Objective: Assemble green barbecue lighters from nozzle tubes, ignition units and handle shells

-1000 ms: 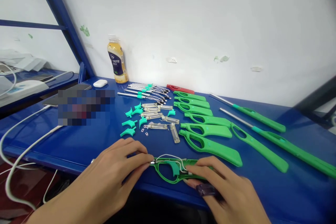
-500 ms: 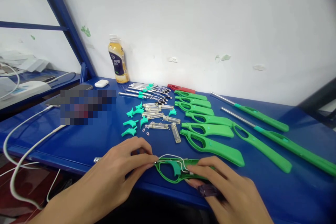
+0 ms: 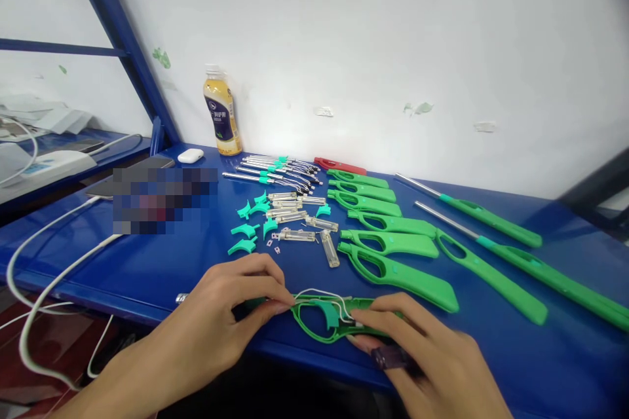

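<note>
At the table's front edge my right hand [image 3: 422, 347] grips the handle end of a green lighter shell half [image 3: 322, 339], its open side up. A teal trigger [image 3: 330, 315] sits in the shell's loop, and white wires [image 3: 322, 291] arch over it towards my right fingertips. My left hand [image 3: 246, 308] is closed in a pinch at the shell's front end, where the wires begin. A silver tip [image 3: 181, 298] shows left of that hand, apparently the far end of the metal tube it holds; most of the tube is hidden.
Beyond my hands lie clear fuel tanks [image 3: 329, 249], loose teal triggers [image 3: 242, 246], metal tubes with wires [image 3: 250, 174] and several green shells [image 3: 403, 275]. Two lighters with tubes [image 3: 531, 262] lie right. A drink bottle [image 3: 222, 111] stands by the wall; cables [image 3: 63, 275] cross the left side.
My left fingertips have shifted very slightly at the shell's front end, and the bit of metal between them is now covered. My right hand and the shell look the same.
</note>
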A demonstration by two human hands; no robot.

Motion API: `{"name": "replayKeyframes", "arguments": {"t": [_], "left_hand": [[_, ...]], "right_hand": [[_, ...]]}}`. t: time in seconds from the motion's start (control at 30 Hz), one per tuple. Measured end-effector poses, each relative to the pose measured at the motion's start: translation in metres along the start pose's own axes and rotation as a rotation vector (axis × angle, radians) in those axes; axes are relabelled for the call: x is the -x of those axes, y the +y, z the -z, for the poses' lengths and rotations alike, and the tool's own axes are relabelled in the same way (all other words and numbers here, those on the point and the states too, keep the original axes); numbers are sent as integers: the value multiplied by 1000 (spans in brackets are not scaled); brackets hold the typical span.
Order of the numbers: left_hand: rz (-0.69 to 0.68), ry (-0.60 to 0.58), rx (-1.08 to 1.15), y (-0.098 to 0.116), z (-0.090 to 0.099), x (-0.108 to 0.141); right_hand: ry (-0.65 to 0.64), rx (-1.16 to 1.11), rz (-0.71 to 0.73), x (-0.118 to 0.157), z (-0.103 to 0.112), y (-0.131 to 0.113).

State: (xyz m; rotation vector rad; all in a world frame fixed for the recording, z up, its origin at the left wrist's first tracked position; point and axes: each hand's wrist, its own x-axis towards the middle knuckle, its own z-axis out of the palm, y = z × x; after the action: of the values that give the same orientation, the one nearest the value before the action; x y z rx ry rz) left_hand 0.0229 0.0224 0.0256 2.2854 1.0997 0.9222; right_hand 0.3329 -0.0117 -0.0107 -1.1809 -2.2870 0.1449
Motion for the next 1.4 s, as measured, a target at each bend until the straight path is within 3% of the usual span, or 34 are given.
{"name": "replayKeyframes", "arguments": {"t": [0.5, 0.8, 1.1, 1.23, 1.4], "left_hand": [[45, -6, -53, -2, 1, 4], [-80, 15, -134, 4, -9, 2], [-79, 69, -135, 7, -15, 3], [-24, 123, -226, 0, -1, 4], [58, 219, -390, -28, 32, 0]], "right_hand": [[-5, 17, 9, -1, 0, 0], [-16, 1, 18, 1, 1, 2], [-30, -6, 6, -1, 1, 1], [0, 18, 32, 1, -2, 3], [46, 40, 49, 0, -2, 2]]}}
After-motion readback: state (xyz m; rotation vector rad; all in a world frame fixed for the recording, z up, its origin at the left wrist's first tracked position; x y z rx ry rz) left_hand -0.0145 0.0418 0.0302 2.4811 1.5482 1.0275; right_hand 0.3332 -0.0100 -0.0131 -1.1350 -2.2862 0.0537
